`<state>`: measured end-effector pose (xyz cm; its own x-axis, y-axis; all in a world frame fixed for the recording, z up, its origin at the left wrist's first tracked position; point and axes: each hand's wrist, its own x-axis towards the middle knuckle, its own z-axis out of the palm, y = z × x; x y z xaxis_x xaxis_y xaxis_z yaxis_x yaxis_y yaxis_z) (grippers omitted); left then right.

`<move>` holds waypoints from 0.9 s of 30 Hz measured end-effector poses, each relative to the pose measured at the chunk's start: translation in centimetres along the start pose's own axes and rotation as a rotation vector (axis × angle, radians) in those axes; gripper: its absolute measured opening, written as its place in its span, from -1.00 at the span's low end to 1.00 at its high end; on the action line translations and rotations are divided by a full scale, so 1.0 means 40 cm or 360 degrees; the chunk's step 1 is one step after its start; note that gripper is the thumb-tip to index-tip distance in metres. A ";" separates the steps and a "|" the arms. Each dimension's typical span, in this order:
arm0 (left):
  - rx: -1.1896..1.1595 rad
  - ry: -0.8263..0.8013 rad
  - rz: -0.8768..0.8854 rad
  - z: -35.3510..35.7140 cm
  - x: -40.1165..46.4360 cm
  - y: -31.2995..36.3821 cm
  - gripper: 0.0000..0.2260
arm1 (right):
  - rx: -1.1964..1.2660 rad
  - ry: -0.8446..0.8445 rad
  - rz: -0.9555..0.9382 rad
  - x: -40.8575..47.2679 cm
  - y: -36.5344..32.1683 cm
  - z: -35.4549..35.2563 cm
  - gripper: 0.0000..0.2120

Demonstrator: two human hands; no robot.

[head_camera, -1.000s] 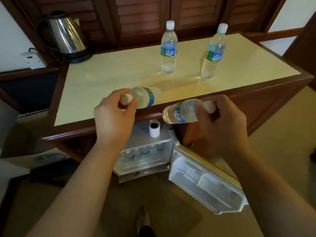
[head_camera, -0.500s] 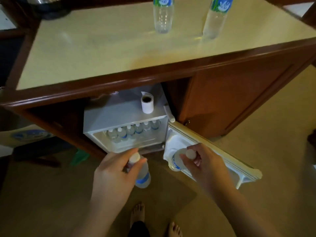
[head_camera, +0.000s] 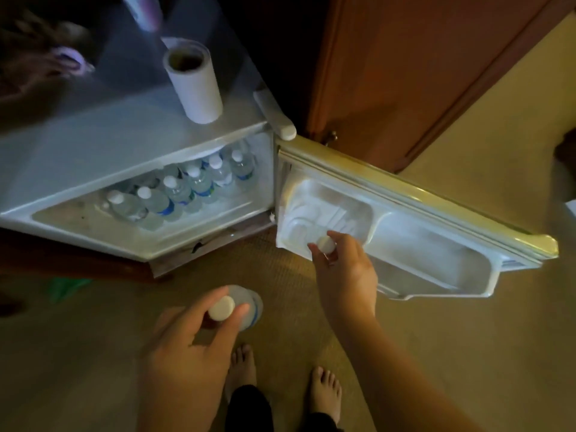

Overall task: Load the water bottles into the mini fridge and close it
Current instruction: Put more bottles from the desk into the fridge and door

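The white mini fridge (head_camera: pixel 93 145) stands open under the wooden cabinet, with its door (head_camera: pixel 436 213) swung out to the right. Several water bottles (head_camera: pixel 187 188) lie in a row inside. My right hand (head_camera: pixel 346 275) grips the white cap of a water bottle (head_camera: pixel 325 244) at the left end of the door shelf (head_camera: pixel 327 210); its body is mostly hidden. Above the carpet in front of the fridge, my left hand (head_camera: pixel 193 347) holds a second water bottle (head_camera: pixel 246 304) by its neck.
A white paper roll (head_camera: pixel 194 82) stands upright on the fridge top. A wooden cabinet door (head_camera: pixel 405 73) rises behind the fridge door. My bare feet (head_camera: pixel 280 381) stand on the beige carpet just below the hands. The right door shelf compartment (head_camera: pixel 430 254) holds nothing.
The view has dropped and closed in on the fridge. My right hand moved its bottle forward into the door shelf. My left hand with its bottle stays low in front of the fridge.
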<state>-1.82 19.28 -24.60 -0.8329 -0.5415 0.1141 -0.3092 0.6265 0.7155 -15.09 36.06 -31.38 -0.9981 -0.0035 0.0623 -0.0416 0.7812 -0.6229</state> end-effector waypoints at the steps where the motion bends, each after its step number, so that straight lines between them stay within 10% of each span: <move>1: -0.0033 -0.0038 -0.0034 0.019 0.006 -0.012 -0.72 | -0.0028 0.0022 0.0002 0.006 0.013 0.030 -0.66; 27: -0.0125 -0.0376 -0.0107 0.161 0.058 -0.124 -0.66 | 0.0248 -0.0093 0.0777 0.092 0.220 0.261 -0.67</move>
<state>-5.17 18.53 -32.34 -0.8986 -0.4288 -0.0931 -0.3388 0.5431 0.7683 -19.63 36.41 -44.77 -0.9037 0.2999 -0.3056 0.4277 0.5981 -0.6778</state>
